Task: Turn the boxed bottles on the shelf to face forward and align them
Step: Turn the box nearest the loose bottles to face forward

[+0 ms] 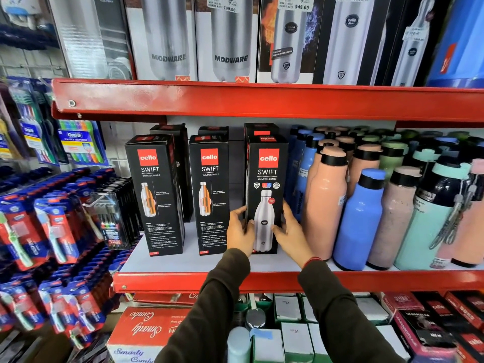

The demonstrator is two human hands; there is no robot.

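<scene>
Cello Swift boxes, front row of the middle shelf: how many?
3: left box, middle box, right box held by both hands. More boxes stand behind, partly hidden.

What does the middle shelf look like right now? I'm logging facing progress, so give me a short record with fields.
front row: three black Cello Swift boxes
right box: steel-bottle front panel faces out, gripped low on both sides
left hand: on its left edge
right hand: on its right edge
middle box: text panel with cutaway bottle faces out
left box: same text panel, angled slightly
spacing: gaps between boxes
beside: loose coloured bottles to the right
</scene>
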